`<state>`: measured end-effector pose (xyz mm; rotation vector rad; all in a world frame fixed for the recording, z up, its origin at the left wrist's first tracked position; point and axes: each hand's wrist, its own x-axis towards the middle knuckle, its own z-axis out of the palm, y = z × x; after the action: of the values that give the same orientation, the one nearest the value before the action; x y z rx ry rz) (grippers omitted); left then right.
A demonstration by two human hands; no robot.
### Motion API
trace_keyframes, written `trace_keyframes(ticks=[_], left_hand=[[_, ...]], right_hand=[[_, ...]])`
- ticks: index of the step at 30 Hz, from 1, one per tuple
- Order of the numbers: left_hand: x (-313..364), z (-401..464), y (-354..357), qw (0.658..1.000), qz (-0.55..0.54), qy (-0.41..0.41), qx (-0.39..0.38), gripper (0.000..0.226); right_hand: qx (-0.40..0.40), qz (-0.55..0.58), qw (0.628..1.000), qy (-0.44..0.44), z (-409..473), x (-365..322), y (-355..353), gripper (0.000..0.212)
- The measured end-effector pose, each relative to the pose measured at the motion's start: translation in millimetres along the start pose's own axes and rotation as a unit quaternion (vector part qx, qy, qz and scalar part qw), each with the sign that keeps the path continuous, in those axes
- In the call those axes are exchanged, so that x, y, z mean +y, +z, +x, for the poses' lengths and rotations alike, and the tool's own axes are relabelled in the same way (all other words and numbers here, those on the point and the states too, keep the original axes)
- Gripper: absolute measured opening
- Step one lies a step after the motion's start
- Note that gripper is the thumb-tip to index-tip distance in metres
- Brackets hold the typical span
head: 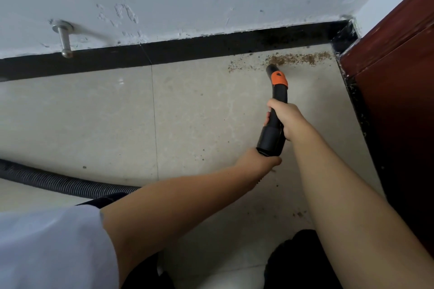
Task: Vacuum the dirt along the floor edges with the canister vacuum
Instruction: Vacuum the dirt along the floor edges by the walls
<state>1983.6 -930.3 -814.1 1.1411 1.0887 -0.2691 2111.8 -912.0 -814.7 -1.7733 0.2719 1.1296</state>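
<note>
With the right hand (pixel 285 118) gripping the vacuum nozzle (pixel 277 91) and the left hand (pixel 260 159) wrapped round its rear end, suction has reached the dirt (pixel 298 58) along the black skirting (pixel 187 50); next, I judge, sweep toward the corner.

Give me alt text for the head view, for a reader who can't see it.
Both hands hold a black vacuum nozzle, its tip at a brown dirt strip along the black baseboard near a red-brown door. The right hand grips the middle, the left hand the rear end. A ribbed hose lies on the tile at left.
</note>
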Motion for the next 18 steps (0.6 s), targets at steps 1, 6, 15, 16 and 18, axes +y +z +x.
trace_keyframes(ticks=[1,6,15,16,18], left_hand=[[-3,0,-3,1.0,-0.003,0.0,0.007,0.015],[-16,-4,-16,0.999,-0.036,0.009,0.024,0.015],[-26,-17,-18,0.997,-0.069,-0.005,0.034,0.014],[-27,-17,-20,0.997,-0.068,-0.007,0.035,0.014],[-28,-15,-22,0.997,-0.063,-0.008,0.036,0.013]], right_hand=[[-0.011,-0.014,1.0,0.001,-2,0,6,0.008],[-0.051,-0.073,0.996,-0.005,-9,4,29,0.01],[-0.11,-0.129,0.985,-0.01,-21,10,47,0.009],[-0.113,-0.127,0.985,-0.009,-21,10,48,0.008],[-0.112,-0.121,0.986,-0.007,-21,11,50,0.008]])
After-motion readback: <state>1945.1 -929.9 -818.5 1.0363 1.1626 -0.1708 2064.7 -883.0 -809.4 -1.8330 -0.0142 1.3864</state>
